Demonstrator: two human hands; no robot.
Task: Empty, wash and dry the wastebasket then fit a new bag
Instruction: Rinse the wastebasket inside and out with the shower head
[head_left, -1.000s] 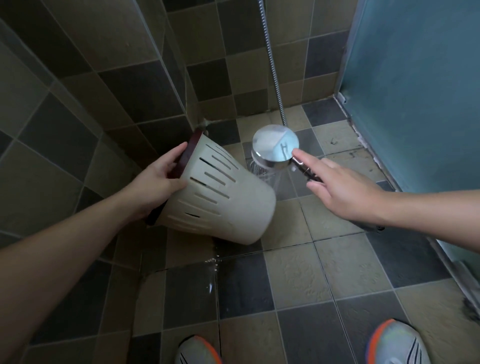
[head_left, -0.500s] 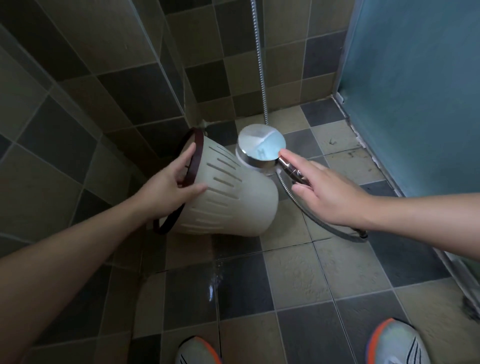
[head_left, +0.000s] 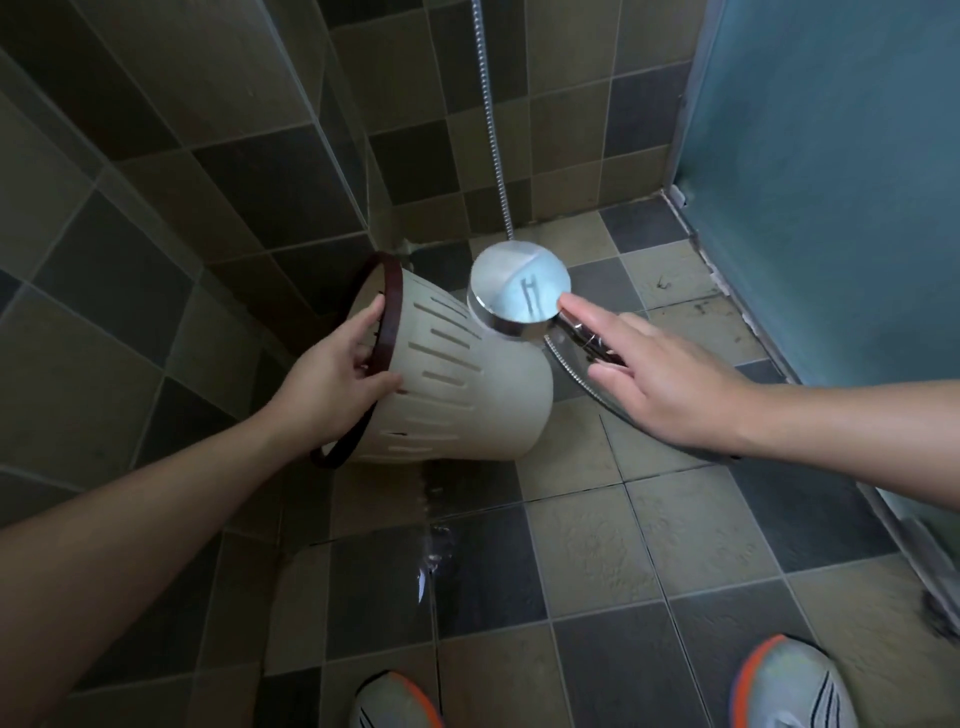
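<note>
A cream slotted wastebasket (head_left: 467, 384) with a dark red rim ring is held tipped on its side above the shower floor, its mouth facing left toward the wall. My left hand (head_left: 337, 374) grips its rim, with fingers inside and thumb on the outer wall. My right hand (head_left: 660, 379) holds the handle of a chrome shower head (head_left: 519, 293), index finger stretched along it to the head's edge. The head hangs face down right above the basket's side. Water runs off the basket's lower edge onto the tiles.
The metal shower hose (head_left: 491, 119) runs up the tiled back wall. A tiled wall (head_left: 156, 182) stands close on the left, a frosted blue-green glass panel (head_left: 831, 171) on the right. A water trickle (head_left: 431, 551) lies on the floor. My two shoes (head_left: 789, 686) show at the bottom.
The basket has turned, its rim swinging up and toward me and its base dropping. The shower head has moved left and closer, over the basket's side. My left hand has shifted round the rim.
</note>
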